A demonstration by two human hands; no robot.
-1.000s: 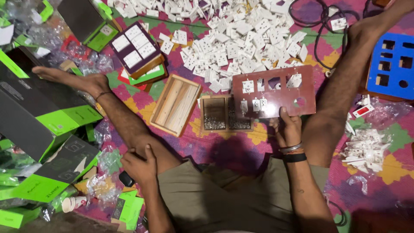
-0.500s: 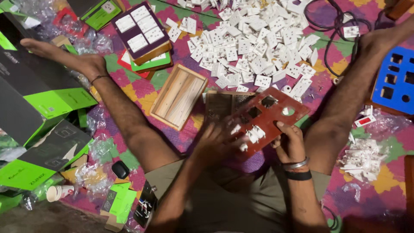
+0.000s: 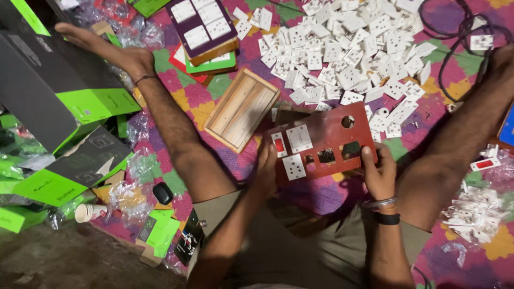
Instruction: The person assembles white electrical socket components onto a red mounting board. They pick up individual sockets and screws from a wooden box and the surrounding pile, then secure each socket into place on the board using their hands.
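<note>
Both hands — left hand point(image 3: 266, 170) and right hand point(image 3: 378, 172) — are pinching the red board point(image 3: 321, 140); three white sockets point(image 3: 297, 138) are sitting fitted, several openings are staying bare beside them.

Red-brown panel point(image 3: 326, 142); white sockets point(image 3: 348, 48); green-black boxes point(image 3: 69, 107); multicoloured checked mat point(image 3: 187, 96).

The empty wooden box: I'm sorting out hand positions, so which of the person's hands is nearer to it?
Left. The left hand grips the red panel's left edge, just below-right of the empty wooden box; the right hand holds the panel's far right edge.
</note>
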